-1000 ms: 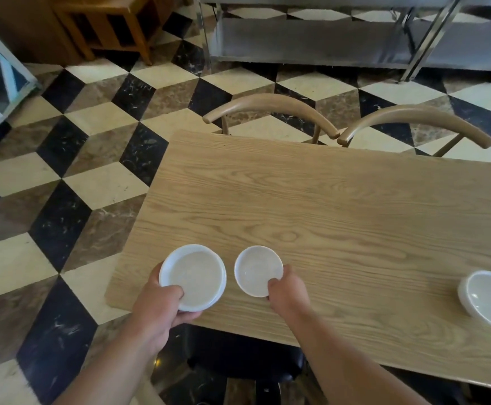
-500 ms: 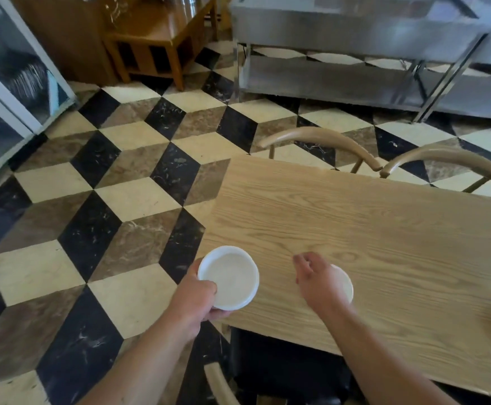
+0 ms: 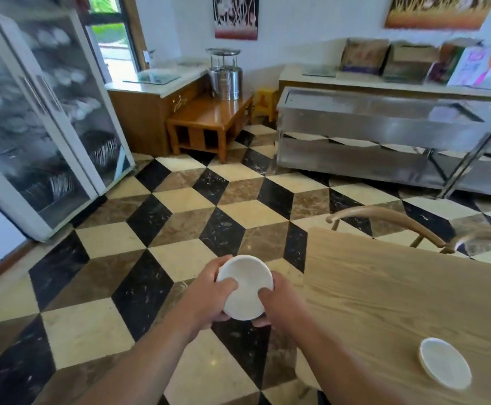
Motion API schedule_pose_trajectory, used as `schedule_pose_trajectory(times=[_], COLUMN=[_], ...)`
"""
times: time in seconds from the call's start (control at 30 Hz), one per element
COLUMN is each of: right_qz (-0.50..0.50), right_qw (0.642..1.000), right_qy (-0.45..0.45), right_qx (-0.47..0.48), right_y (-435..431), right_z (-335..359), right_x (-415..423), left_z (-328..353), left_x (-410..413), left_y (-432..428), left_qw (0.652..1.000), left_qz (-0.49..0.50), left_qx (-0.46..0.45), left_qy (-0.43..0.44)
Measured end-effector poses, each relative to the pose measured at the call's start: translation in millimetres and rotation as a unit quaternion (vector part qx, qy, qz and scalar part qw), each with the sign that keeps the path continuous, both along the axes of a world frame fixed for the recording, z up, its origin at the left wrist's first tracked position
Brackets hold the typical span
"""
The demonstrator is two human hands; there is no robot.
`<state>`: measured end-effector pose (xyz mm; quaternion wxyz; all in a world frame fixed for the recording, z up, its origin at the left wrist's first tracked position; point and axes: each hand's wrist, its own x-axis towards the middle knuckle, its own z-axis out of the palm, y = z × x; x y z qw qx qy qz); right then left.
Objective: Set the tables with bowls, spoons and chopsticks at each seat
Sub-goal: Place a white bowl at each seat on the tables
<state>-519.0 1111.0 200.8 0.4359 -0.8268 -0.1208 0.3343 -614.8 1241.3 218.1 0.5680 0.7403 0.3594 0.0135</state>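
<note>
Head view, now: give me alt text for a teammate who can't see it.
The left hand and right hand together grip a white bowl over the checkered floor, just off the wooden table's end. A second bowl sits on the table at lower right; a glass-fronted cabinet stands far left.

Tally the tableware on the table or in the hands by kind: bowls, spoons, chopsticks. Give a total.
Bowls: 2, the held bowl gripped by the left hand and right hand, and the table bowl on the table
Spoons: 0
Chopsticks: 0
Total: 2
</note>
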Motion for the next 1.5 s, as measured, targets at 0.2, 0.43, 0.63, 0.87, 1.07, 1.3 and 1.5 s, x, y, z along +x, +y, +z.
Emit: schedule_pose_trajectory(times=[0.2,0.43,0.63,0.87,1.07,1.3,1.5], right_qz=[-0.094,-0.175,-0.234,-0.286,-0.337,-0.418,-0.493], right_qw=[0.991,0.971,0.955,0.935,0.917,0.887,0.863], right_qy=[0.073,0.121,0.132,0.157,0.142,0.1,0.045], right_qx=[0.056,0.106,0.129,0.137,0.16,0.167,0.104], right_y=[37,82,142,185,202,227,248], right_z=[11,-10,-31,-32,-8,5,36], right_x=[16,81,200,335,424,509,571], left_z=[11,6,-7,-7,5,2,17], left_x=[12,92,226,382,487,609,721], left_y=[51,97,157,210,237,265,295], left_qw=[0.997,0.998,0.997,0.993,0.985,0.955,0.909], left_qz=[0.033,-0.048,-0.073,-0.096,-0.161,-0.279,-0.4], left_qx=[-0.055,-0.037,-0.026,-0.056,-0.053,-0.101,-0.12], left_qy=[-0.048,-0.018,-0.002,0.029,0.012,-0.006,0.005])
